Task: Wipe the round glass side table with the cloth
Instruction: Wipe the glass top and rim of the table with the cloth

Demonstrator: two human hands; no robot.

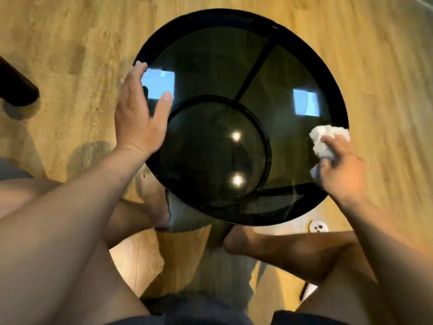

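Pale wooden floor point(70, 38) all round, seen from straight above, with a dark furniture leg point(16, 85) at the left edge and a white floor socket point(317, 227) just beyond the near right side. In the middle, the round, black-rimmed smoked-glass surface point(210, 55), with a smaller lower ring point(218, 148) and crossbars point(255, 66) showing through it. Two bright window reflections point(305, 102) and two lamp glints point(236, 136) on the glass. Bare feet point(159, 202) under the near edge.

Left hand point(138, 113) spread and relaxed, fingertips on the far-left rim, thumb out over the glass, gripping nothing; seemingly there to steady the top. Right hand point(342, 170) curled round a crumpled white cloth point(323, 141), pressing it down at the right rim, slightly blurred, so probably mid-stroke.

Judged partway through: faint streaks near the front right, no telling how much of the rest is done.

Risks from here:
- Pushing too hard so close to the rim, with a light frame likely to tip or skid on smooth planks, hence the bracing on the opposite side.
- Letting the cloth run off the edge and drop to the floor.
- Leaving fresh prints from the bare left fingers and thumb on wiped glass.
- Missing smears altogether, given dark glass and glare hiding them from this angle.
- Knocking the frame with a knee or foot, both tucked close beneath
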